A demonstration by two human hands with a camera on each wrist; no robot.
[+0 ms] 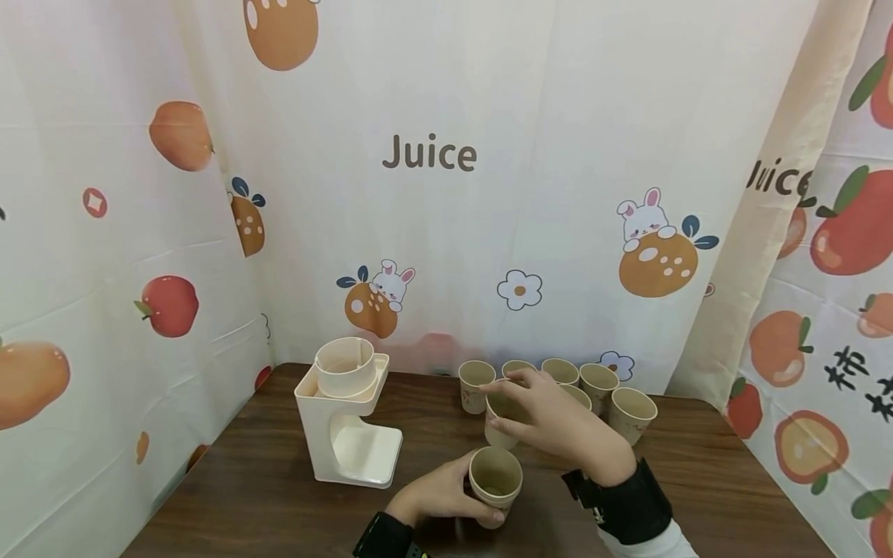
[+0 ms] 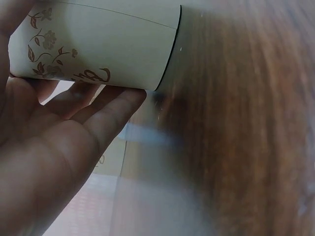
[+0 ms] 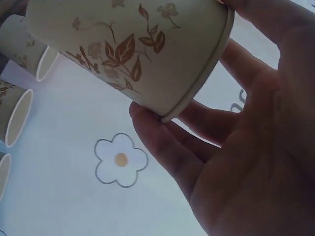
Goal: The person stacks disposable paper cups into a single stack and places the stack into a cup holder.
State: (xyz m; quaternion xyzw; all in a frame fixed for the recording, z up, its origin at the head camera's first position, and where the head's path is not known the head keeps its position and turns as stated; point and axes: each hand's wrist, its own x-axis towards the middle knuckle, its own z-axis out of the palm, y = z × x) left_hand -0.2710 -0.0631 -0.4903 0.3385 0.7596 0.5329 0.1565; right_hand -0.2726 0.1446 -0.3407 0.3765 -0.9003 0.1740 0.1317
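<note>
My left hand (image 1: 441, 490) grips a beige paper cup (image 1: 508, 508) near the front of the table, thumb on the near side. In the left wrist view, brown floral print shows on that cup (image 2: 98, 44), with the fingers curled along its side. Farther back, my right hand (image 1: 551, 415) reaches over a second paper cup (image 1: 497, 435), thumb and fingers at its rim. The right wrist view has this cup (image 3: 133, 54) between the thumb and fingertips at the rim end, brown flowers and leaves on its wall.
Several more paper cups (image 1: 477, 387) stand along the back of the dark wooden table (image 1: 272, 480), some partly behind my right hand. At left is a cream-coloured appliance (image 1: 317, 442) with a round open top and flat base. Printed curtains (image 1: 446, 232) hang behind and beside the table.
</note>
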